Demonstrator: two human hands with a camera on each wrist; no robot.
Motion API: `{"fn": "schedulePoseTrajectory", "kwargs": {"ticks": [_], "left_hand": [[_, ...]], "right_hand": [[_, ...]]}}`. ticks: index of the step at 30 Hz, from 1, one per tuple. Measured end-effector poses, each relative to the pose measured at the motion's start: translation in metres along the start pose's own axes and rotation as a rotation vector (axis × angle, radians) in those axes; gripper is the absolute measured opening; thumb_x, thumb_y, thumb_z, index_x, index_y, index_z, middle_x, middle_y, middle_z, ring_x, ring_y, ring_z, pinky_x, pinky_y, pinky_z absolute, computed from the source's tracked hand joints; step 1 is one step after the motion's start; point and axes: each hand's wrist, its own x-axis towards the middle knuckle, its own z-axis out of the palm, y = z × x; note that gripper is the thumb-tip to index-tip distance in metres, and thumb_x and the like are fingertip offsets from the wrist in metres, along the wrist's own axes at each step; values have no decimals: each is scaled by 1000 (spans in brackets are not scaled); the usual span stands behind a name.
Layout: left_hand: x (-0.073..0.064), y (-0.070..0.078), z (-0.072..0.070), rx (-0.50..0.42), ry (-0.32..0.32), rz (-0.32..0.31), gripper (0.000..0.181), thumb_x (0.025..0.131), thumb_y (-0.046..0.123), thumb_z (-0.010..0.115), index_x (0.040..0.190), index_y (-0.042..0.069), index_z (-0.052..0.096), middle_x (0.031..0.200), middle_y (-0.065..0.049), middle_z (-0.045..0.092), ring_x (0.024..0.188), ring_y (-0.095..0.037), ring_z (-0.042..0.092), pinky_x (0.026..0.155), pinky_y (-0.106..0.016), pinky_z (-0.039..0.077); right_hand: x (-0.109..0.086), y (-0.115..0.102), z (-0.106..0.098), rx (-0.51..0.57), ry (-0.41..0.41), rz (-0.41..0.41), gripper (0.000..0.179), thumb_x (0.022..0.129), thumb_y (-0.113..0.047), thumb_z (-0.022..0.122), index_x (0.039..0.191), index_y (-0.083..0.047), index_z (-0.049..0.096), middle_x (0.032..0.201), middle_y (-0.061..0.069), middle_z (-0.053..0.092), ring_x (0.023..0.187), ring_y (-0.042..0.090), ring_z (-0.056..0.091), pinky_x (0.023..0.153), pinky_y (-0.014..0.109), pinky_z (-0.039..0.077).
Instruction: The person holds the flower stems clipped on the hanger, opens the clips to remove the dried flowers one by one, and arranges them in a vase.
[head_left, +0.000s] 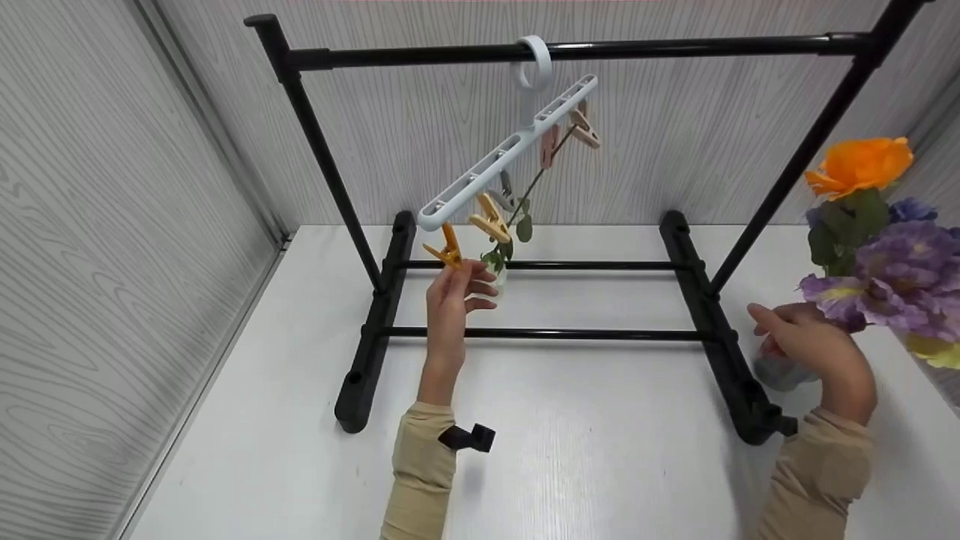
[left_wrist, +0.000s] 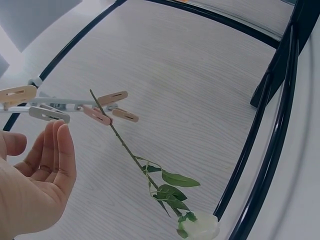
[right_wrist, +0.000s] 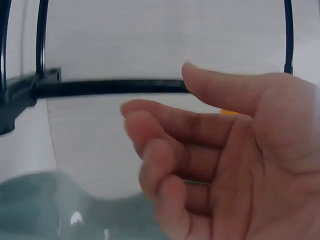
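Observation:
A light-blue clip hanger (head_left: 517, 150) hangs from the rack's top bar and carries several clothespins. At its near end dangles an orange clothespin (head_left: 450, 249). My left hand (head_left: 451, 300) is raised right beneath it, fingertips at its lower end. The left wrist view shows those fingers only slightly bent, near the grey clothespin (left_wrist: 49, 114). A white rose (left_wrist: 200, 226) hangs head down, its stem at a pink clothespin (left_wrist: 97, 116) toward the far end. At the right, my right hand (head_left: 814, 345) has loosely curled fingers around nothing, in front of a translucent vase (head_left: 780, 373), which it partly hides.
A black rack (head_left: 420, 55) stands on the white table (head_left: 540, 457), with two low crossbars between its feet. An orange flower (head_left: 862, 165) and purple flowers (head_left: 911, 262) rise above the right hand. Grey wood-grain panels (head_left: 135, 187) enclose the back and left.

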Motion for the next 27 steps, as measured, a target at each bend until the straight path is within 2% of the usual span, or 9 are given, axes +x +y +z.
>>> {"fn": "schedulePoseTrajectory", "kwargs": {"ticks": [2, 5, 8, 11, 15, 21, 27], "left_hand": [[0, 0, -1, 3, 6, 0, 43, 101, 31, 49, 109, -10, 57, 94, -18, 63, 78, -24, 64, 65, -33, 55], [0, -1, 0, 6, 14, -7, 40, 101, 32, 49, 107, -6, 60, 93, -19, 63, 78, -25, 64, 65, -34, 56], [-1, -3, 1, 5, 7, -25, 35, 101, 32, 49, 105, 0, 63, 94, -19, 63, 78, -26, 64, 66, -36, 56], [-1, -4, 2, -2, 0, -36, 33, 101, 31, 48, 104, 1, 64, 94, -18, 64, 79, -26, 64, 67, -36, 56], [0, -2, 3, 2, 0, -35, 35, 101, 33, 49, 105, 1, 63, 95, -21, 63, 79, -25, 63, 67, -36, 55], [0, 0, 1, -6, 3, -36, 36, 101, 31, 49, 106, -3, 62, 99, -31, 59, 78, -25, 63, 67, -35, 56], [1, 3, -2, 0, 7, -31, 38, 102, 28, 48, 108, -7, 59, 98, -28, 61, 79, -27, 63, 66, -35, 56]], "right_hand": [[4, -11, 6, -21, 7, -75, 68, 98, -56, 36, 105, 7, 58, 79, 6, 62, 75, 23, 57, 67, 32, 46], [9, -27, 18, -63, 120, -209, 57, 100, -49, 42, 94, 4, 63, 72, 7, 61, 68, 22, 56, 61, 29, 46], [13, -40, 30, -75, 232, -298, 48, 100, -43, 46, 85, -1, 64, 69, 5, 61, 64, 19, 54, 57, 27, 43], [21, -55, 42, -32, 322, -375, 42, 99, -38, 50, 85, -1, 65, 70, 7, 63, 63, 17, 55, 57, 24, 42], [37, -83, 53, 71, 394, -462, 38, 99, -35, 52, 98, 1, 67, 78, 10, 66, 68, 12, 60, 59, 15, 44], [56, -132, 57, 121, 427, -516, 39, 99, -35, 52, 110, 1, 63, 83, 13, 67, 70, 12, 59, 59, 17, 43], [70, -175, 56, 148, 422, -508, 43, 98, -35, 51, 118, 3, 58, 95, 17, 67, 83, 26, 63, 64, 23, 46]]}}
